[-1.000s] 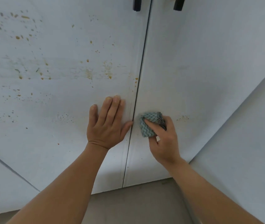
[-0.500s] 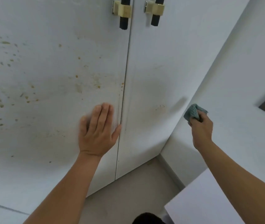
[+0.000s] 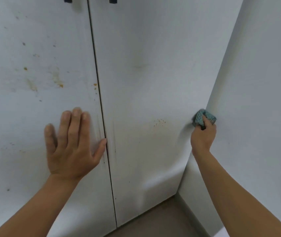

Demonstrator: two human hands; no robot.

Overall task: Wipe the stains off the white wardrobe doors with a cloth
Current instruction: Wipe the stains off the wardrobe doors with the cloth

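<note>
Two white wardrobe doors fill the view. The left door (image 3: pixel 33 117) carries several yellow-brown spots and smears, thickest near its right edge. On the right door (image 3: pixel 145 65) a small cluster of brown specks (image 3: pixel 159 121) sits at hand height. My left hand (image 3: pixel 71 144) presses flat on the left door, fingers straight, thumb at the gap between the doors. My right hand (image 3: pixel 203 135) grips a bunched teal cloth (image 3: pixel 200 117) at the right door's far right edge, where it meets the side wall.
A white side wall (image 3: pixel 259 100) stands at right angles to the right door. Two dark door handles (image 3: pixel 68 0) show at the top edge. Grey-brown floor (image 3: pixel 162 218) lies below the doors, with a skirting board along the wall.
My right hand has carried the cloth from the gap between the doors across the right door to its right edge. My left hand stays flat on the left door. The view has shifted.
</note>
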